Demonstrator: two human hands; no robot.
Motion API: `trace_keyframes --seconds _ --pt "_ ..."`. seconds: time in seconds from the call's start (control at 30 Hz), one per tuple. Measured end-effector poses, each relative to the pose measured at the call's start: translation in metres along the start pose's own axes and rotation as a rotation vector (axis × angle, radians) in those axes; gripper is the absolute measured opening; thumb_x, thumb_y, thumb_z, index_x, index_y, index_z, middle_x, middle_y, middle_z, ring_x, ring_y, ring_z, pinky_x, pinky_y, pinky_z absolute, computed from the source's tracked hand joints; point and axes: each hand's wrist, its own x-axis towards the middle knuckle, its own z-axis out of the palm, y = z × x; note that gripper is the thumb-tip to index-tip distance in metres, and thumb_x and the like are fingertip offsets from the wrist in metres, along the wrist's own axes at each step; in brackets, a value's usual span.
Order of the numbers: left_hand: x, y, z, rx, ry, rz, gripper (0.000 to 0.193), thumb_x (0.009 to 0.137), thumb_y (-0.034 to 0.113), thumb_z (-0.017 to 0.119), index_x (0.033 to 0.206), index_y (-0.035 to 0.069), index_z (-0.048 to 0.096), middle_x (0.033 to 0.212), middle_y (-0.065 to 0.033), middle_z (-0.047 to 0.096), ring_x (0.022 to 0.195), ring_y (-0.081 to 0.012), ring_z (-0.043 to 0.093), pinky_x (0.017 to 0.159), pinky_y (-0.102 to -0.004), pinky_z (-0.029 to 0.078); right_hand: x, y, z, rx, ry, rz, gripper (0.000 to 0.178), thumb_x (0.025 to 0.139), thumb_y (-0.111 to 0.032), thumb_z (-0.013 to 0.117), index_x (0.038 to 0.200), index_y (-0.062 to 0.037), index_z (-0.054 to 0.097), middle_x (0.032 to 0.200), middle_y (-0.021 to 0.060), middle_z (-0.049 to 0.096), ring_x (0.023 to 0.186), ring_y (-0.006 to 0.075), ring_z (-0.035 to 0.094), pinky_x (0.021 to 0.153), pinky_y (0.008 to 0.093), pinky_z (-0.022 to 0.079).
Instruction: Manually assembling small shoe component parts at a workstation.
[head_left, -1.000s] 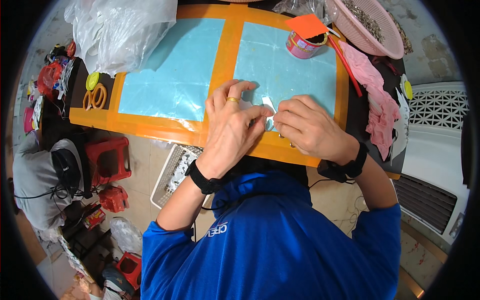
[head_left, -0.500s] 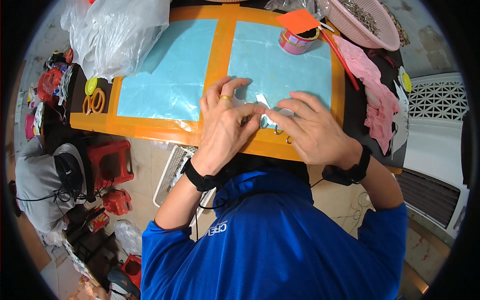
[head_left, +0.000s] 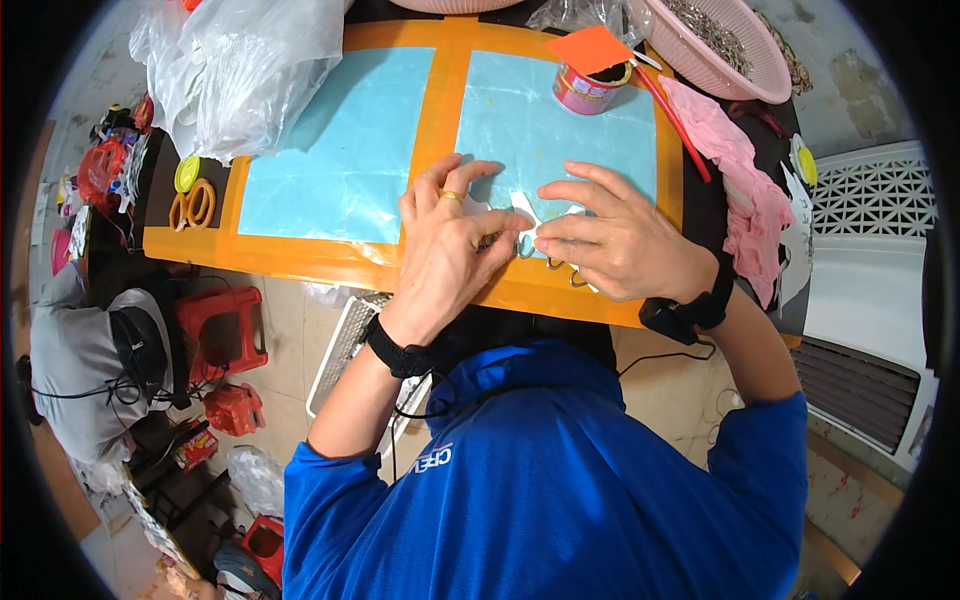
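Observation:
My left hand (head_left: 452, 238), with a ring on one finger, rests at the near edge of the blue and orange work sheet (head_left: 340, 150). Its thumb and forefinger pinch a thin white piece (head_left: 523, 204), mostly covered by the hands. Small curved metal loops (head_left: 526, 246) lie along the near side of the white material. Close by, my right hand (head_left: 625, 240) has thumb and forefinger together beside the left fingertips, over the loops. Its other fingers are bent forward. Whatever sits between the right fingertips is hidden.
A pink tub (head_left: 585, 92) carries an orange card (head_left: 597, 48). To its right lie a red stick (head_left: 680, 125) and pink cloth (head_left: 728, 185). Farther back is a pink basket (head_left: 770, 85) of metal pieces. At left are a plastic bag (head_left: 240, 80) and orange-handled scissors (head_left: 192, 205).
My right hand has lifted and bunched its fingers, drawing back slightly from the left fingertips, so more of the loops shows. My left hand stays nearly where it was.

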Motion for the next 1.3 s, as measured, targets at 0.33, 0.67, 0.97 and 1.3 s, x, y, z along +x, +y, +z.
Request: trace_keyframes --seconds 0.33,0.67,0.97,1.3 --pt "0.001 -0.001 0.001 -0.007 0.008 -0.014 0.018 0.082 0.016 0.085 0.100 0.021 0.087 0.150 -0.0076 0.062 0.146 -0.0409 0.044 0.119 -0.0535 0.035 0.000 0.008 0.001 -0.015 -0.035 -0.078 0.033 0.074 -0.008 0.079 0.106 -0.0017 0.074 0.133 0.0126 0.068 0.134 0.0302 0.060 0.122 0.0487 0.044" --pt "0.004 0.001 0.004 -0.018 0.041 -0.075 0.021 0.082 0.015 0.087 0.102 0.013 0.079 0.150 -0.0093 0.059 0.148 -0.0415 0.041 0.119 -0.0547 0.036 -0.006 0.017 0.016 0.205 0.013 -0.119 0.041 0.072 0.001 0.076 0.113 0.0081 0.073 0.130 0.0184 0.071 0.126 0.0362 0.067 0.112 0.0436 0.054" --pt "-0.012 -0.003 0.006 -0.241 0.161 -0.239 0.020 0.090 0.008 0.081 0.110 0.008 0.075 0.144 -0.0133 0.060 0.143 -0.0398 0.044 0.118 -0.0527 0.038 0.000 0.012 0.017 0.250 0.073 -0.111 0.035 0.071 0.002 0.071 0.106 0.0093 0.072 0.114 0.0193 0.075 0.113 0.0384 0.070 0.109 0.0453 0.055" --pt "-0.008 0.009 -0.017 0.160 0.044 0.115 0.020 0.076 0.009 0.090 0.094 0.014 0.083 0.140 -0.0026 0.067 0.142 -0.0368 0.049 0.115 -0.0523 0.042 -0.005 0.017 0.021 0.220 0.098 -0.103 0.027 0.076 0.001 0.068 0.101 0.0038 0.077 0.116 0.0129 0.077 0.111 0.0292 0.072 0.112 0.0463 0.051"
